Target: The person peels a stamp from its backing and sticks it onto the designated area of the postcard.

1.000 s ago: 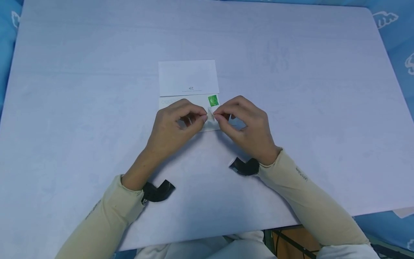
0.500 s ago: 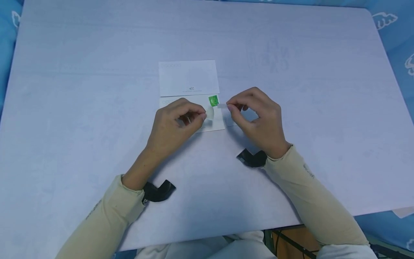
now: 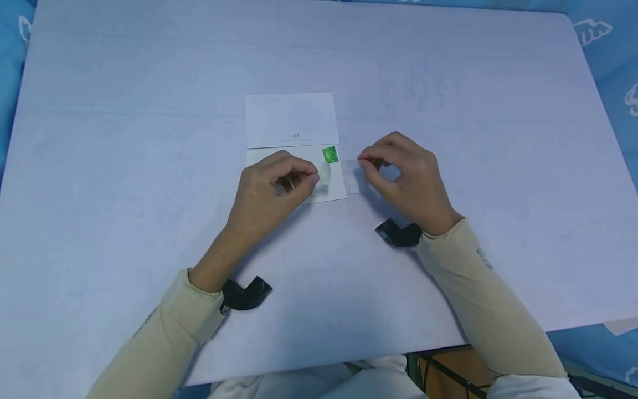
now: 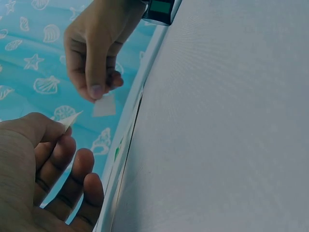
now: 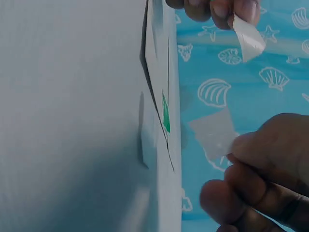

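Note:
My left hand (image 3: 271,191) pinches a small curled whitish paper piece (image 3: 325,174) between thumb and forefinger, held over the front envelope (image 3: 336,188). Its pale, bent shape also shows in the right wrist view, where the piece (image 5: 249,41) hangs from the fingertips. Off to the right, thumb and forefinger of my right hand (image 3: 405,176) pinch a thin, semi-translucent square piece (image 5: 215,133). The two hands are apart. A green stamp (image 3: 330,154) lies at the front envelope's upper right corner. My left hand hides much of that envelope.
Behind the front envelope lies a second white envelope (image 3: 291,116) with a small printed mark. A faint clear sheet (image 3: 356,182) lies right of the front envelope, partly behind my right hand. All rest on a pale cloth-covered table (image 3: 149,166); blue patterned curtains (image 3: 610,83) surround it.
My right hand has drawn away to the right from my left hand, taking the translucent square with it. The left hand stays nearly in place, holding the curled paper piece.

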